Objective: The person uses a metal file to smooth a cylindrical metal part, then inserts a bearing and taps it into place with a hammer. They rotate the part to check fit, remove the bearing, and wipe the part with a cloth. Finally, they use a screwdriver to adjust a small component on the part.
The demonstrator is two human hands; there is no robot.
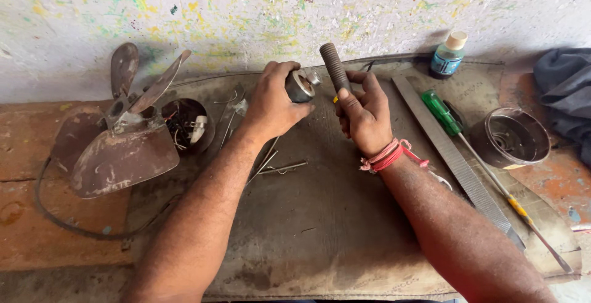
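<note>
A brown fan blade assembly (120, 137) is seen at nine o'clock on the worn mat (320, 229). A long flat file (452, 155) lies at three o'clock. The left hand (274, 103) is closed round a small round metal part (300, 85) at twelve o'clock; just beside it, a ribbed tool handle (335, 69) is gripped upright by the right hand (364, 115).
</note>
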